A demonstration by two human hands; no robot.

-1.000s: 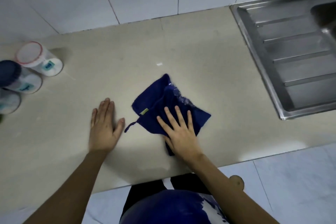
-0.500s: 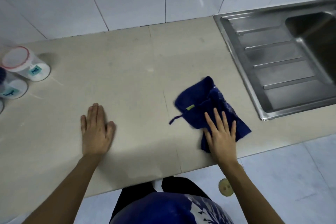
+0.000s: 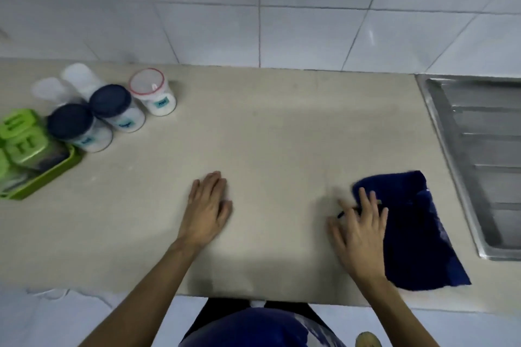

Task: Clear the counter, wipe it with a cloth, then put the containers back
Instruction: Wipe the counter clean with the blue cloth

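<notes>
Two flat open hands: our right hand (image 3: 359,229) presses only the edge of the blue cloth (image 3: 408,228) near the sink (image 3: 476,155) (loose grip), so it could slip; left hand (image 3: 207,210) rests on the counter (image 3: 282,135).

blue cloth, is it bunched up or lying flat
Lying flat: the blue cloth is spread on the counter beside the sink, with the right hand open on its left edge.

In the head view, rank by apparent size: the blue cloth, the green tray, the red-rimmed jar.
1. Blue cloth, clearly largest.
2. Green tray, though the frame edge cuts it off.
3. Red-rimmed jar, smallest, but also farthest from the camera.
</notes>
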